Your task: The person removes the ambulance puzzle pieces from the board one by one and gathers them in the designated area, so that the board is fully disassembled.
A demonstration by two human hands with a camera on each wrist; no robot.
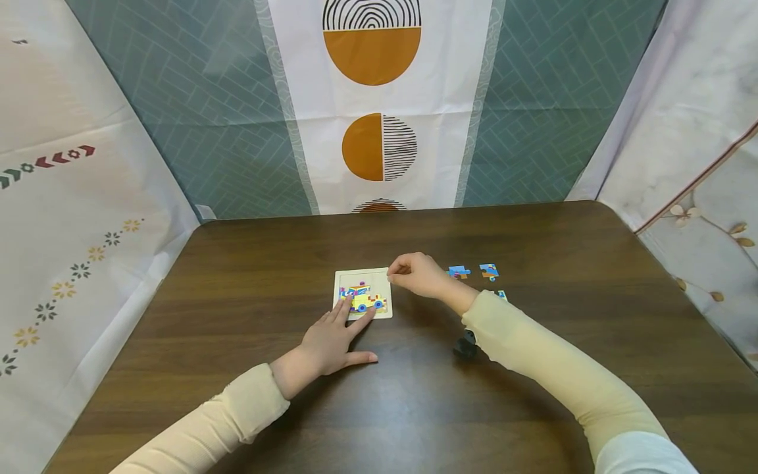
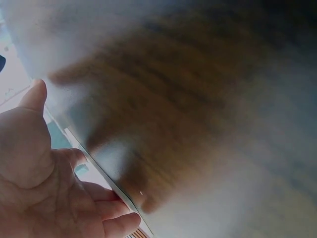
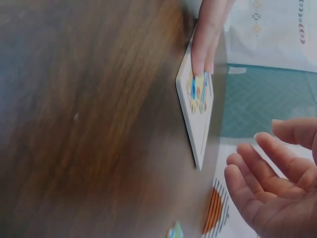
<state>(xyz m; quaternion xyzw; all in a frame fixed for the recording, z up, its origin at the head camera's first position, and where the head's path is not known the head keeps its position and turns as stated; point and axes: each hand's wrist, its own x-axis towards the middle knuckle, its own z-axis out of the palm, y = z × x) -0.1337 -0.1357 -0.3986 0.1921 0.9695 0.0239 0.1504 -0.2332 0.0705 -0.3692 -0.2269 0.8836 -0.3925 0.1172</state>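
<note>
A square jigsaw puzzle board (image 1: 362, 271) with a pale frame lies on the table, partly filled with pieces that show a yellow vehicle. My left hand (image 1: 331, 343) rests with straight, spread fingertips on its lower part, the thumb out on the wood. Above the board's upper right corner hovers my right hand (image 1: 417, 275), its fingers loosely bent. In the right wrist view, nothing shows between the thumb and fingers of that hand (image 3: 277, 183). Loose puzzle pieces lie right of the board: one blue piece (image 1: 457, 270) beside my right wrist, another (image 1: 489, 270) farther right.
A third loose piece (image 1: 502, 295) is partly hidden behind my right sleeve. Below that forearm sits a small black object (image 1: 466, 346), its kind unclear. The brown wooden table (image 1: 266, 276) ends at a patterned curtain (image 1: 379, 99) at the back.
</note>
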